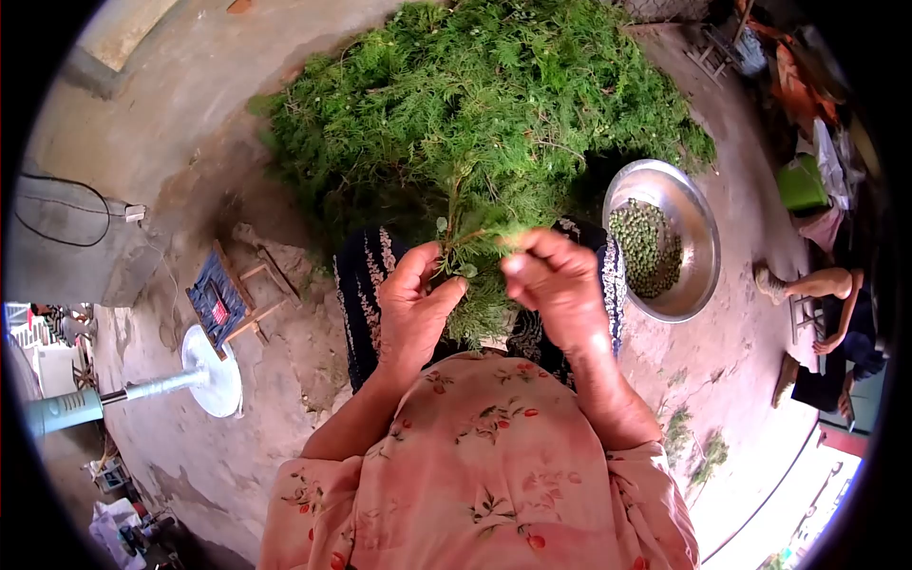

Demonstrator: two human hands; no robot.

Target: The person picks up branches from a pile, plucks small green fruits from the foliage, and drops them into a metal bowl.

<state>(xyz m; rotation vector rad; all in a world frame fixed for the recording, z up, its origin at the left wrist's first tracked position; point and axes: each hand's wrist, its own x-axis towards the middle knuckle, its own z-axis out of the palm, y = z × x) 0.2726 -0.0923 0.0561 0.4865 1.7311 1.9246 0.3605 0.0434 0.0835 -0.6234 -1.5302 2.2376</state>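
Observation:
My left hand (416,309) is closed, thumb and fingers pinching a leafy evergreen sprig (464,245) above my lap. Small pale green cones (467,271) show on the sprig beside my left thumb. My right hand (562,290) is closed in a pinch at the sprig's right side; blur hides what lies between its fingertips. Beyond both hands spreads a big heap of cut evergreen branches (494,104). To the right of my right hand stands a metal basin (705,275), partly filled with small round green cones (646,249).
A small wooden stool (214,299) with a dark blue seat is on the left, beside a standing fan's pale round base (214,370). Another person's leg (822,285) shows at the far right. Loose sprigs (708,456) lie on the floor at lower right.

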